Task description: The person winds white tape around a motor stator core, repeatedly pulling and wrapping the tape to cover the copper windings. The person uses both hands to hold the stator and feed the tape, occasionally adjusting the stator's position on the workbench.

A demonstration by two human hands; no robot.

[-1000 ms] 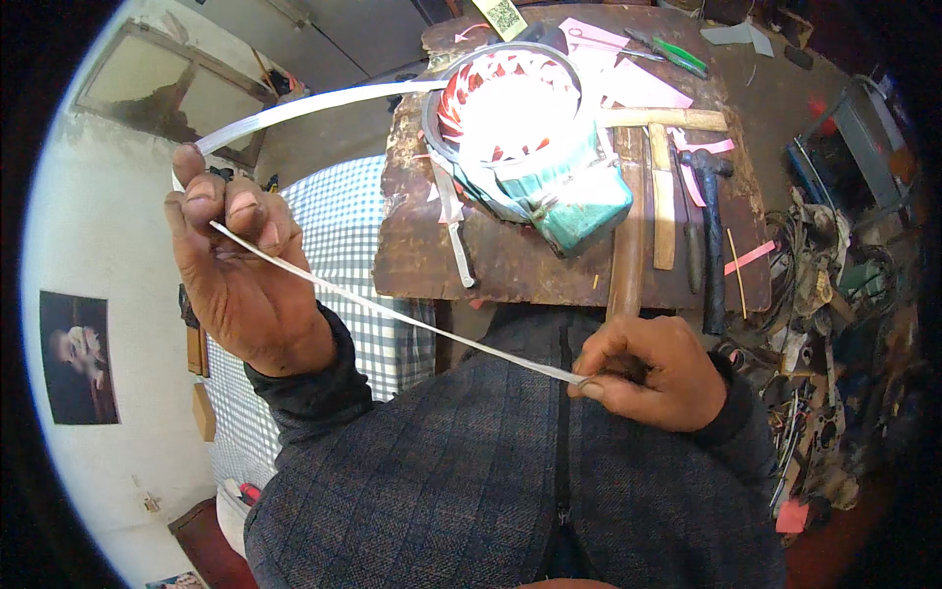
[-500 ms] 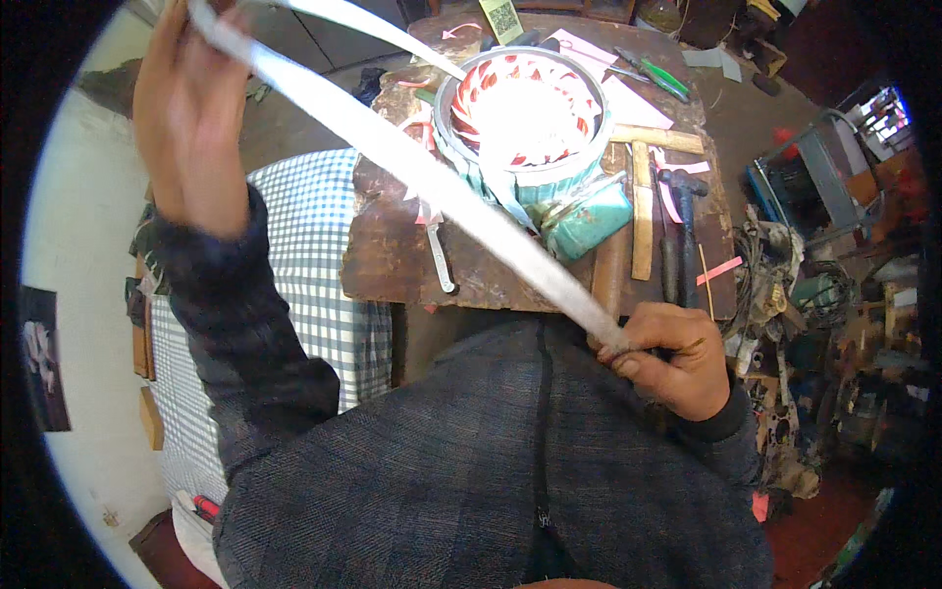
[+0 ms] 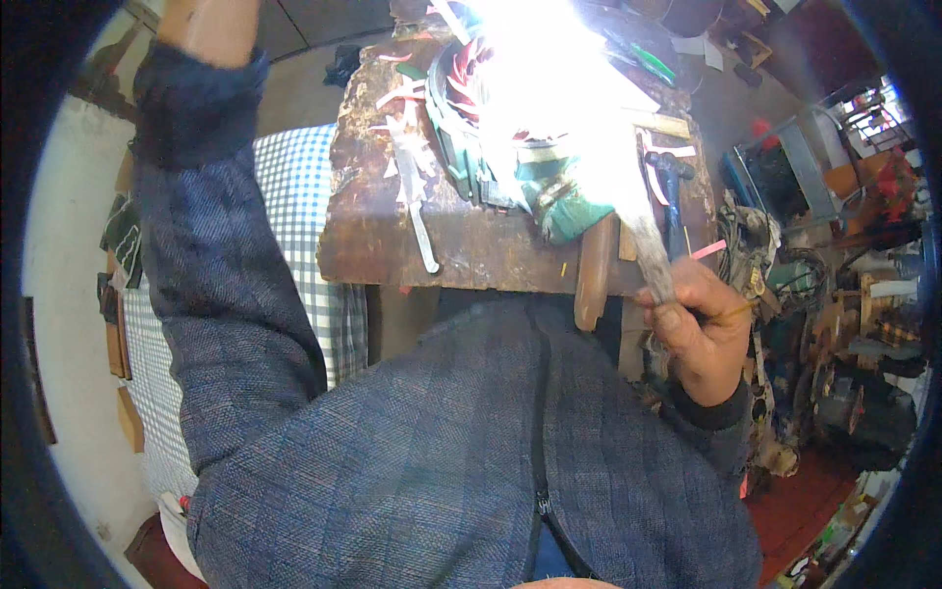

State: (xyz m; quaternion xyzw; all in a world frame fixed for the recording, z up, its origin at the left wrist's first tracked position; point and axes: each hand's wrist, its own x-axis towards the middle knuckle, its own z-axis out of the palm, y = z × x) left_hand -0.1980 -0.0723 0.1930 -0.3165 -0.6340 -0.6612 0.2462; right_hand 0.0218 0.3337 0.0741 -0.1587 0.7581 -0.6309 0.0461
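Observation:
My right hand (image 3: 699,322) grips the end of a pale, slightly dirty strip (image 3: 650,253) at the table's front right, with a thin yellowish stick (image 3: 731,316) also among its fingers. The strip rises into white glare. My left hand (image 3: 211,22) is raised at the upper left; its fingers are beyond the edge of view. On the worn wooden table (image 3: 378,250) a round teal thing (image 3: 451,157) with red-and-white pieces inside is mostly washed out by glare, beside a teal lump (image 3: 557,201). A white-handled knife (image 3: 424,238) lies left of them.
A wooden handle (image 3: 596,275), a dark hammer (image 3: 671,182) and green-handled pliers (image 3: 655,61) lie on the table, with pink scraps. A checked cloth (image 3: 294,196) covers a surface at the left. Tangled cables and parts (image 3: 785,294) crowd the right, near a metal frame (image 3: 810,167).
My left arm has moved up and out toward the top edge. My right hand has risen and moved right, still on the strip. Bright glare now covers much of the work on the table.

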